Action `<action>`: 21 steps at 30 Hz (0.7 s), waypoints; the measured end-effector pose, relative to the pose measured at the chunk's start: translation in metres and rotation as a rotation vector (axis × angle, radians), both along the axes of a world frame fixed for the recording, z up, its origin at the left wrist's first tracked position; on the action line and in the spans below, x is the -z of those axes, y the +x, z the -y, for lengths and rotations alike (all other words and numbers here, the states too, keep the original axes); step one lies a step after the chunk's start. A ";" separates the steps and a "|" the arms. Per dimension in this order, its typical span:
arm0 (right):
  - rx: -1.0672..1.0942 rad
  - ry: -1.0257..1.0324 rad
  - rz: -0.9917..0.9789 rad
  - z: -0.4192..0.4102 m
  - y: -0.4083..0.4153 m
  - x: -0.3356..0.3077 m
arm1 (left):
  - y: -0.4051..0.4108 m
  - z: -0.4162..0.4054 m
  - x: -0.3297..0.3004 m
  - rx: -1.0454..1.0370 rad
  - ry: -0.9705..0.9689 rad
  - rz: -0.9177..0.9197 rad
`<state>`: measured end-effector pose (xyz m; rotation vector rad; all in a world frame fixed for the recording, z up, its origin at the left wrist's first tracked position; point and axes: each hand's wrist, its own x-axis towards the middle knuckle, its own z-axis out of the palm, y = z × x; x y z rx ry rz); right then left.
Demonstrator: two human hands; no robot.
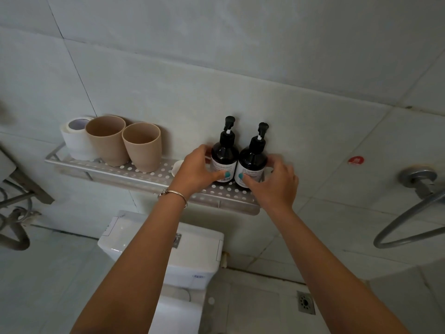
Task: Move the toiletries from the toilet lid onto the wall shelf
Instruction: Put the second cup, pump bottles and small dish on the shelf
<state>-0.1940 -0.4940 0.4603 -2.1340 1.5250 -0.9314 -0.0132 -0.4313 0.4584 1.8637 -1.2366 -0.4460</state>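
Two dark pump bottles stand upright side by side on the right end of the perforated metal wall shelf (134,173). My left hand (196,171) wraps the left bottle (223,155), thumb on its label. My right hand (274,180) wraps the right bottle (252,162) the same way. Further left on the shelf stand two beige cups (107,139) (142,145) and a white toilet paper roll (75,138). A small white object (177,168) lies just left of my left hand, partly hidden. Below, the toilet lid (177,312) shows only in part between my forearms.
The white toilet cistern (197,256) sits under the shelf. A shower hose and wall fitting (417,179) hang at the right, with a red sticker (356,160) on the tiles. Grey pipes and a bracket (14,213) are at the left. A floor drain (305,303) lies lower right.
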 end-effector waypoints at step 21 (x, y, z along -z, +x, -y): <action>-0.016 -0.005 -0.011 0.003 -0.003 0.007 | 0.002 0.002 0.002 0.036 0.031 0.068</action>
